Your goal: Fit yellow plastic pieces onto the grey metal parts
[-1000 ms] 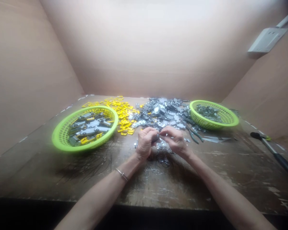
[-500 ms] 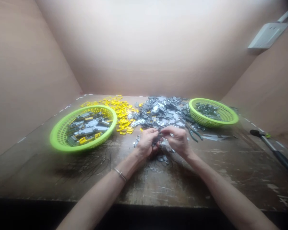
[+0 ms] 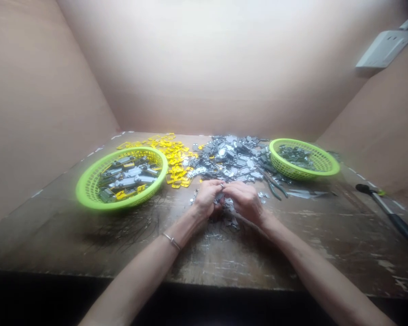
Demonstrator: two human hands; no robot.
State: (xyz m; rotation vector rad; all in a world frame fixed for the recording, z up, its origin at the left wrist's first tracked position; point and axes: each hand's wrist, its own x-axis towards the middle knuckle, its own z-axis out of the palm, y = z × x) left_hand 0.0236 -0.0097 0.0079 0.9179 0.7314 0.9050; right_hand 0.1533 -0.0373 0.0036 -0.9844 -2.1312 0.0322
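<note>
My left hand (image 3: 207,198) is closed around a small grey part (image 3: 219,197), mostly hidden by the fingers. Against its upper end my right hand (image 3: 245,200) pinches with thumb and forefinger; whatever lies in that pinch is too small to make out. Both hands meet just above the wooden table, at its middle. Beneath and beside them lie small silvery pieces (image 3: 231,222). Just beyond the fingers rises a heap of grey and silver parts (image 3: 233,156), with yellow frame-like pieces (image 3: 177,156) to its left.
A green basket (image 3: 88,204) at left holds silvery and yellow assembled pieces. Another green basket (image 3: 304,174) at right contains small dark parts. Pliers (image 3: 274,185) lie beside the heap. A black-handled tool (image 3: 403,228) rests at the table's right edge. Thin wires (image 3: 129,231) lie front left.
My right hand has come closer to the left, its fingertips now touching those of my left hand at the grey part. The view has shifted slightly.
</note>
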